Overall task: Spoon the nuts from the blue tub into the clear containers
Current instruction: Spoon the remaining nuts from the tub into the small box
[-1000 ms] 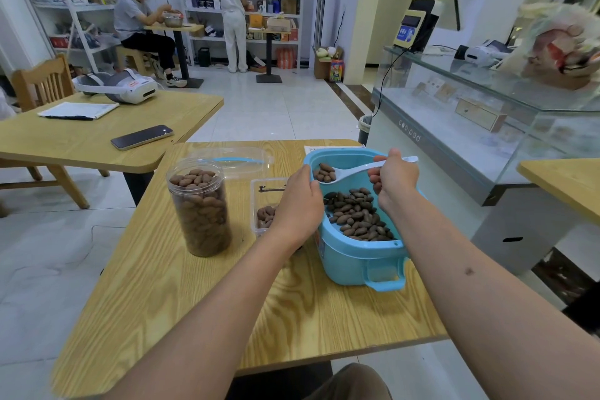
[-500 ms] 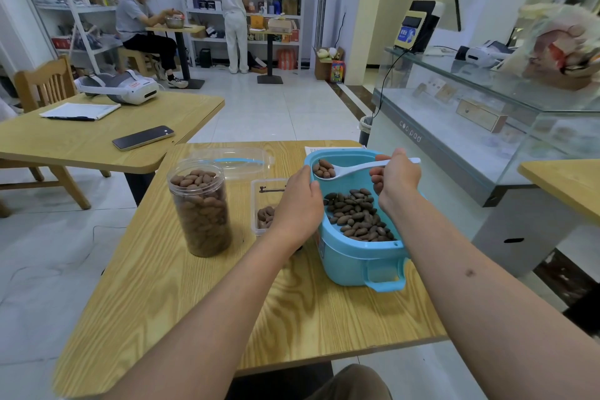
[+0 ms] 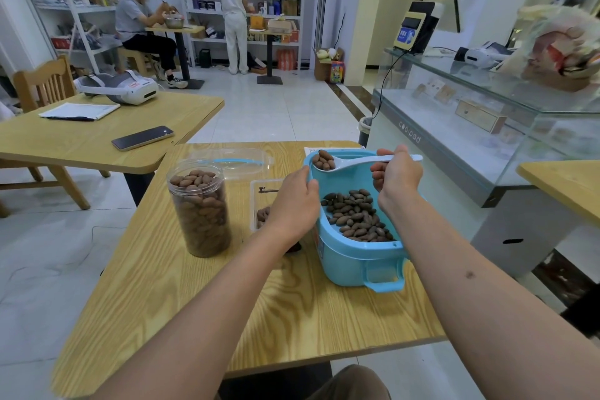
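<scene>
Bright, even light; wide-angle edge distortion.

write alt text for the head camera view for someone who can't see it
The right hand holds a white spoon of nuts over the blue tub, whose rim the left hand touches. A full clear jar and low clear container stand left.

A light wooden table (image 3: 194, 295) bears a blue tub (image 3: 354, 256), a nut-filled clear jar (image 3: 199, 209) and a shallow clear container (image 3: 259, 201)

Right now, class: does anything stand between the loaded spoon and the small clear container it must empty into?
Yes. The left hand, resting against the blue tub rim, covers part of the small clear container beside the spoon.
</scene>
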